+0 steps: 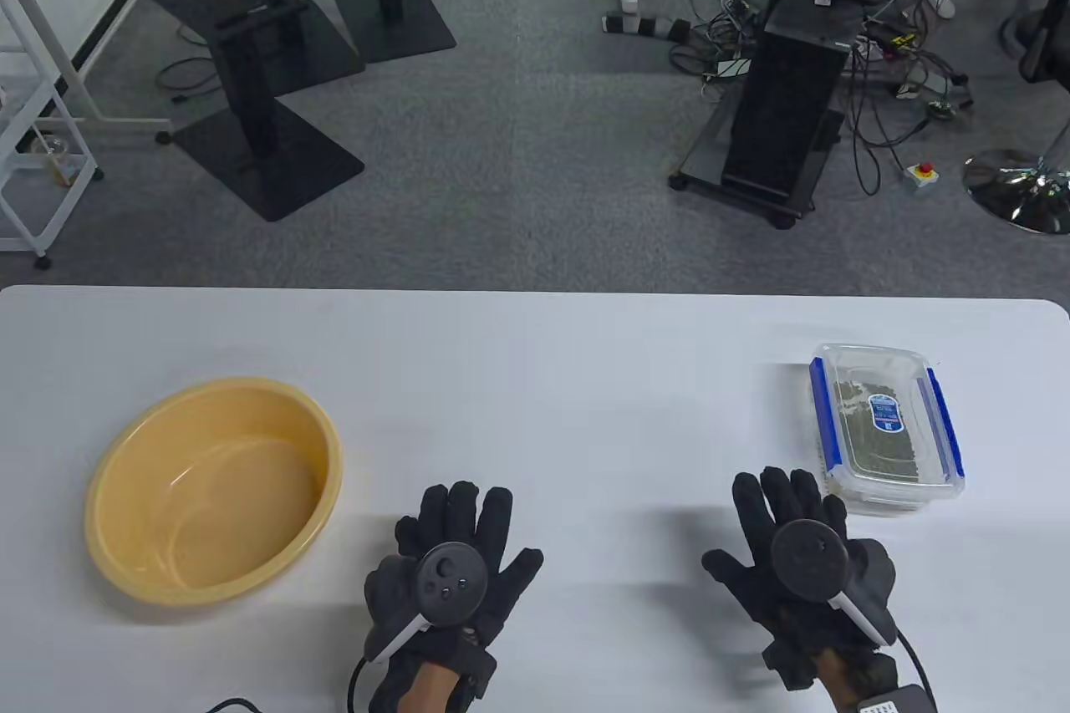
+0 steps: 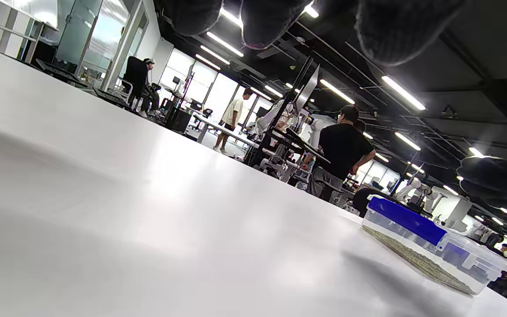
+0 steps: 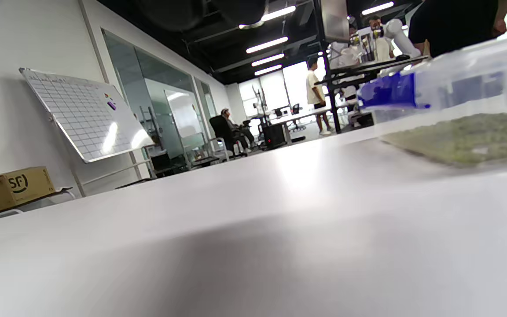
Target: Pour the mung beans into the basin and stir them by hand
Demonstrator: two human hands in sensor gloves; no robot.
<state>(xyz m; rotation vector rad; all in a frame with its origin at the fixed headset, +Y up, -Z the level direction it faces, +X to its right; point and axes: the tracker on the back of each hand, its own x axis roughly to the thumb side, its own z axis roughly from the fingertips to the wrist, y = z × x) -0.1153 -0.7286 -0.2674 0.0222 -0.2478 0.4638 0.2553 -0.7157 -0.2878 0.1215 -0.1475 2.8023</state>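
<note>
Hands lie flat on the white table (image 1: 535, 379) near its front edge: my left hand (image 1: 451, 571) just right of the basin, my right hand (image 1: 802, 554) just beside the near end of the container, with fingers spread and straight on both, holding nothing. From the table view I see the yellow basin (image 1: 117, 554) sitting toward the front left corner, its rim close to the front edge and well clear of the left one. The clear container (image 1: 886, 429) with blue clips (lid on, mung beans (image 1: 878, 454) showing as a green layer inside) stands toward the right edge, its long side running front to back. Between basin and container the tabletop lies open across the middle, and a broad strip runs bare along the back edge. The right wrist view shows the container close by at the right, with the beans low behind its wall. Beyond the back edge stand black stand bases (image 1: 276, 153) and a computer cart (image 1: 786, 119) on grey carpet.
</note>
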